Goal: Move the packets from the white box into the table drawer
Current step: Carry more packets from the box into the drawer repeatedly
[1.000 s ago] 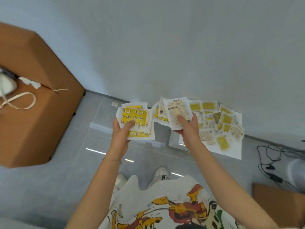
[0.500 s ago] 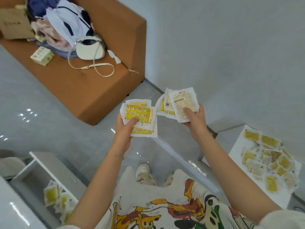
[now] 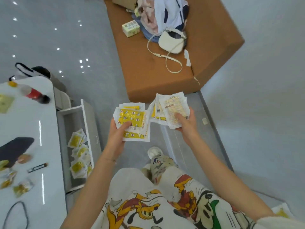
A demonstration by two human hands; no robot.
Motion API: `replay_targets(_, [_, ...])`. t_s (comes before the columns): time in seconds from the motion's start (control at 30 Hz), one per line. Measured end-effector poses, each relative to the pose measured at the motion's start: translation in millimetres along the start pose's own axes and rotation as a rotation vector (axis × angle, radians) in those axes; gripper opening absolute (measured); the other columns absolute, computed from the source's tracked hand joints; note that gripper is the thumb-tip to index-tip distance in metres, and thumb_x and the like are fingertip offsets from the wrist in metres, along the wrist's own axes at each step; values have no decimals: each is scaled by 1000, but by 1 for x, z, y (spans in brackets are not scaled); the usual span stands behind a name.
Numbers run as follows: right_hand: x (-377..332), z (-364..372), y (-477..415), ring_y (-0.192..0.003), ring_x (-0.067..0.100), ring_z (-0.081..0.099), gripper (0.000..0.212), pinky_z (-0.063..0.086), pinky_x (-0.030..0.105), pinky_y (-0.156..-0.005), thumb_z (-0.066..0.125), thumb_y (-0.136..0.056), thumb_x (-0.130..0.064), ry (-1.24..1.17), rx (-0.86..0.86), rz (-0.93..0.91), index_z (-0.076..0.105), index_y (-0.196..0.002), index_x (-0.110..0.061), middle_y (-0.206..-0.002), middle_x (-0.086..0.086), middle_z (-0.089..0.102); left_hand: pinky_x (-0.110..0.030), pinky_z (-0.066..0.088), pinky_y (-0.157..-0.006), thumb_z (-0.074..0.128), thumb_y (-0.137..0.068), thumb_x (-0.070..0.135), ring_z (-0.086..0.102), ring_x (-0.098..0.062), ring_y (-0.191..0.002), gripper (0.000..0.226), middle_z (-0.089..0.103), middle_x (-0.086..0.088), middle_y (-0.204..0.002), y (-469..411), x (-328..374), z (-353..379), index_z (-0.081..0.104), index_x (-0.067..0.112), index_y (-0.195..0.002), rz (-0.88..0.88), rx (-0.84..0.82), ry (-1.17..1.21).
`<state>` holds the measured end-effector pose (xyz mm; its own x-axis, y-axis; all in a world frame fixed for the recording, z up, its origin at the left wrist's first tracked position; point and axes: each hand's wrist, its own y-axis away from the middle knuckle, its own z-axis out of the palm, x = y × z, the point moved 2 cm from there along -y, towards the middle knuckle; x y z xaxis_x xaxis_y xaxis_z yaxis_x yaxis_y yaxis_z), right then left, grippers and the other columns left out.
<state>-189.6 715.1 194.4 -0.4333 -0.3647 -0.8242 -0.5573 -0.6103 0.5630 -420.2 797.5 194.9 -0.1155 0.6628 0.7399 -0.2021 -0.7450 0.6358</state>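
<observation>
My left hand grips a stack of yellow-and-white packets, thumb pressed on top. My right hand holds a second stack of packets, the top one white with printed text. Both stacks hang in mid-air over the grey floor, right of the open table drawer. Several yellow packets lie inside that drawer. Only a corner of the white box with a packet shows at the bottom right.
The white table at left carries a cola bottle, a dark pouch, a small brush and loose packets. A brown sofa ahead holds a white handbag, clothes and a small carton. My sneaker is below the hands.
The view has swung left, away from the white box. The open drawer and table have come into fuller view at left. Both hands keep the same hold on their packet stacks.
</observation>
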Motion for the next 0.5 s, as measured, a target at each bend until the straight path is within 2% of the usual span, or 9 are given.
replay_targets(0.13, [-3, 47, -20, -102, 17, 63, 44, 58, 37, -70, 62, -89, -10, 115, -157, 53, 43, -126, -26, -114, -5, 60, -37, 59, -74, 62, -88, 5, 69, -22, -98, 51, 67, -4, -117, 13, 1, -44, 45, 23, -133, 42, 179, 148])
replay_targets(0.27, [0, 91, -33, -103, 17, 63, 46, 56, 35, -66, 60, -89, -8, 215, -341, 85, 45, -129, -25, -119, -3, 61, -48, 54, -89, 61, -89, 4, 65, -30, -107, 51, 64, -9, -124, 30, -12, -83, 45, 21, -134, 91, 358, 322])
replay_targets(0.5, [17, 171, -33, -107, 20, 61, 45, 55, 37, -68, 59, -90, -9, 420, -595, 130, 43, -129, -27, -121, -3, 59, -40, 57, -78, 57, -90, 3, 68, -22, -96, 46, 67, -1, -112, 74, -50, -135, 50, 28, -128, 147, 668, 620])
